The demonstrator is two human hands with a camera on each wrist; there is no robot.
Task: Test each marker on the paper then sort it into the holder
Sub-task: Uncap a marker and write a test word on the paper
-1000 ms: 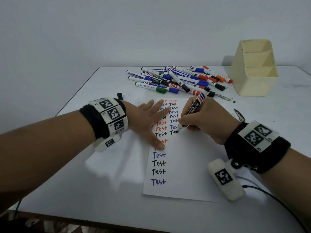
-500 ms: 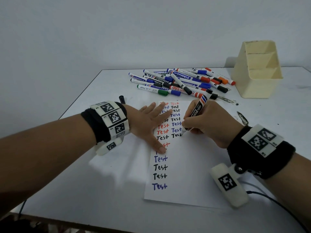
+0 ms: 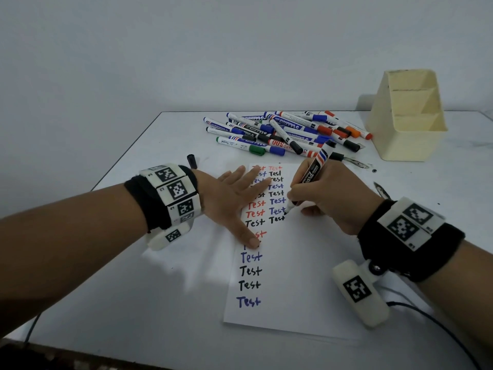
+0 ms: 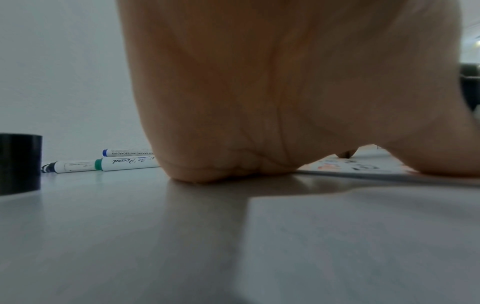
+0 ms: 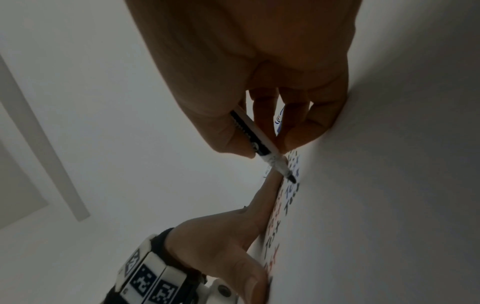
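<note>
My right hand (image 3: 328,198) grips a marker (image 3: 312,177), fingers and thumb curled round its barrel, the tip touching the paper (image 3: 293,276) at the end of a black "Test" in the second column. The marker leans up and away from me. In the right wrist view the dark tip (image 5: 292,179) meets the sheet beside the written words.

My left hand (image 3: 234,198) lies flat with straight, spread fingers, pressing the paper's left side down; its thumb (image 3: 249,237) covers part of the first column of words. It holds nothing.

The sheet lies on a white table (image 3: 133,276) and carries two columns of "Test" in red, blue and black.

Beyond the paper a heap of capped markers (image 3: 288,132) lies on the table. To the right of the heap stands a cream holder (image 3: 408,137) with stepped compartments. A loose black cap (image 3: 192,161) stands just beyond my left wrist.
</note>
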